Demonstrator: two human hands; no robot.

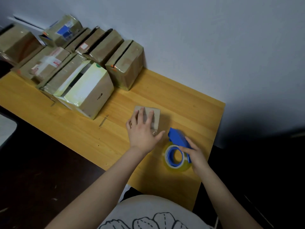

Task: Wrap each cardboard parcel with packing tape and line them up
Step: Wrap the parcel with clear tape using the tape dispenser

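small parcel: pinned down on the wooden table towards its right end, well apart from the taped pile

left hand: laid flat on top of the parcel, fingers spread and straight, nothing gripped

right hand: wrapped round the handle of the blue tape dispenser, with the yellowish tape roll rested on the table

key relation: the dispenser is parked just right of the parcel and nearer the body, nose aimed at its near right corner, so tape is probably meant to be pulled up and left across it

long axis: can't be called, too much is hidden by the hand

done pile: taped parcels are lined up by the wall, back left

writing: small black print on the big box, not readable; stickers are blurred too
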